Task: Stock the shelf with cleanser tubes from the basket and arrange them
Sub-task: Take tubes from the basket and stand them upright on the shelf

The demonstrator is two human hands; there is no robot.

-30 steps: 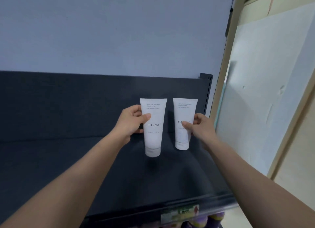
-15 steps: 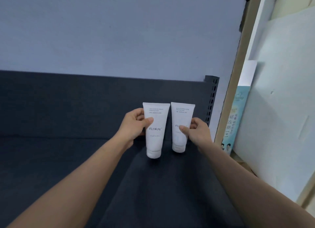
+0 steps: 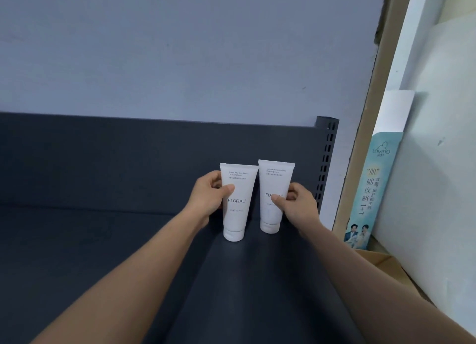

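Note:
Two white cleanser tubes marked FLORAL stand cap-down near the back right of the dark shelf (image 3: pixel 103 253). My left hand (image 3: pixel 208 197) grips the left tube (image 3: pixel 238 207) from its left side, thumb across the front. My right hand (image 3: pixel 296 204) grips the right tube (image 3: pixel 273 189) from its right side, thumb over the label. The tubes stand close together, nearly touching at the top. The basket is out of view.
A slotted dark upright (image 3: pixel 325 163) ends the shelf on the right. Beyond it stand a wooden frame (image 3: pixel 371 112), a teal printed card (image 3: pixel 371 189), white boards (image 3: pixel 438 163) and a cardboard box edge (image 3: pixel 381 261). A pale wall rises behind the shelf's back panel.
The tubes have been brought closer together and set further back on the shelf. The view shifted left and forward, so the shelf's front edge dropped out of sight.

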